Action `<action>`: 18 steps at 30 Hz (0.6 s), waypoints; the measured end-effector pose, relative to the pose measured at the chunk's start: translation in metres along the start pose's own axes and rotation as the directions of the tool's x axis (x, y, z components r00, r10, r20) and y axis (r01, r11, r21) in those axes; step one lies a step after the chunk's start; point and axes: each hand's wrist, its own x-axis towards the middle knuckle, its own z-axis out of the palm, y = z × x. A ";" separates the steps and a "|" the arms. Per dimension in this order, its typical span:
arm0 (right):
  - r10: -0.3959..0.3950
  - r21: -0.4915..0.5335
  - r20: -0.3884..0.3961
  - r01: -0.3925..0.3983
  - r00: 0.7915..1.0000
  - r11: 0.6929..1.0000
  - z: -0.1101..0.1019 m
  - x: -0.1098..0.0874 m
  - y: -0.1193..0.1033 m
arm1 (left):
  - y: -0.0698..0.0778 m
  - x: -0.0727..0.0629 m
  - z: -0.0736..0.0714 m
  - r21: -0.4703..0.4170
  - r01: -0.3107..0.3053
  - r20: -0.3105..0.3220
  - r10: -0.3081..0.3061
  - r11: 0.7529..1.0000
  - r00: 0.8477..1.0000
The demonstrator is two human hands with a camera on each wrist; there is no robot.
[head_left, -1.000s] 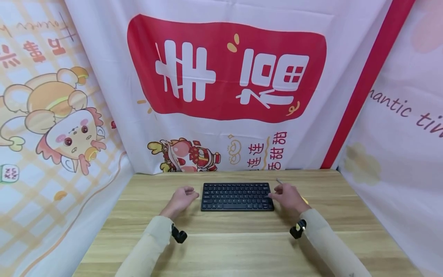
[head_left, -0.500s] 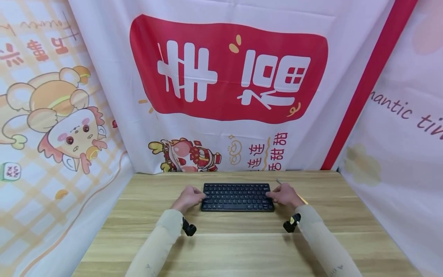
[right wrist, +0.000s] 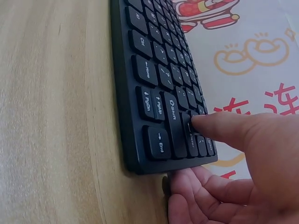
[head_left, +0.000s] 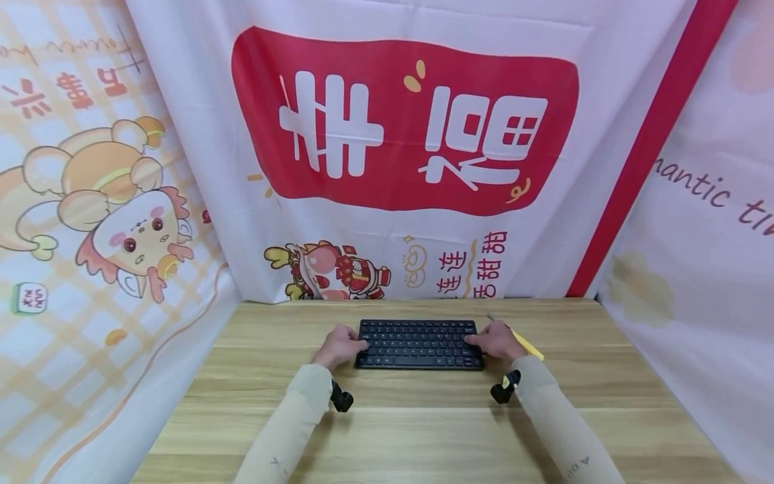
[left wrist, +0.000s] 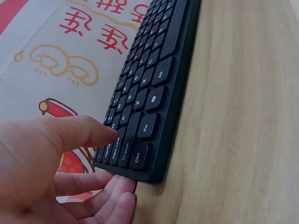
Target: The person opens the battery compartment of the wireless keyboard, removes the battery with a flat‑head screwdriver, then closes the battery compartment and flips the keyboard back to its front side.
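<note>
Pinches the black keyboard [head_left: 419, 345] near the twelve o'clock edge of the bench [head_left: 417, 433], with the left grip [head_left: 340, 345] at its nine o'clock end and the right grip [head_left: 498, 339] at three, presumably for balanced support.

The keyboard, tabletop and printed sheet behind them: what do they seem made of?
The keyboard looks like matte black plastic, judging by its dull sheen and moulded keycaps. The tabletop shows pale wood grain with a soft gloss; whether solid wood or printed laminate, I cannot tell. The printed sheet looks like thin fabric, since it hangs in soft creases; its fibre is unclear.
</note>
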 end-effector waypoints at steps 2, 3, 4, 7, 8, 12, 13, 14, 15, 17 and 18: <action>0.000 0.019 0.001 0.000 1.000 1.000 -0.001 -0.001 0.001 | 0.004 -0.004 0.001 0.041 -0.022 0.002 0.022 0.999 1.000; -0.003 0.031 0.000 0.004 1.000 1.000 -0.001 -0.001 0.001 | 0.005 -0.005 0.002 0.070 -0.040 0.000 0.040 0.997 0.999; -0.010 0.040 0.000 0.010 1.000 0.999 -0.001 -0.002 0.002 | 0.008 -0.007 0.003 0.101 -0.067 -0.007 0.068 0.993 0.998; -0.036 0.064 0.006 0.035 0.999 0.997 -0.003 -0.005 0.002 | 0.015 -0.012 0.006 0.213 -0.165 -0.020 0.174 0.963 0.985; -0.045 0.066 0.008 0.045 0.999 0.997 -0.004 -0.007 0.002 | 0.018 -0.014 0.008 0.242 -0.201 -0.018 0.211 0.949 0.977; -0.045 0.062 0.020 0.044 0.999 0.997 -0.009 -0.014 -0.003 | 0.031 -0.026 0.015 0.338 -0.342 0.059 0.343 0.877 0.937; -0.049 0.050 0.021 0.047 0.999 0.998 -0.010 -0.016 -0.004 | 0.035 -0.029 0.017 0.358 -0.378 0.090 0.371 0.854 0.924; -0.046 0.050 0.022 0.045 0.999 0.998 -0.011 -0.018 -0.007 | 0.039 -0.033 0.019 0.380 -0.406 0.119 0.392 0.831 0.912; -0.052 0.050 0.022 0.051 0.998 0.997 -0.012 -0.020 -0.009 | 0.043 -0.036 0.022 0.403 -0.434 0.148 0.411 0.806 0.900; -0.073 0.050 0.019 0.072 0.997 0.996 -0.014 -0.023 -0.013 | 0.052 -0.041 0.028 0.447 -0.493 0.196 0.456 0.747 0.868; -0.085 0.053 0.017 0.084 0.996 0.995 -0.014 -0.025 -0.015 | 0.055 -0.043 0.032 0.466 -0.519 0.213 0.479 0.716 0.852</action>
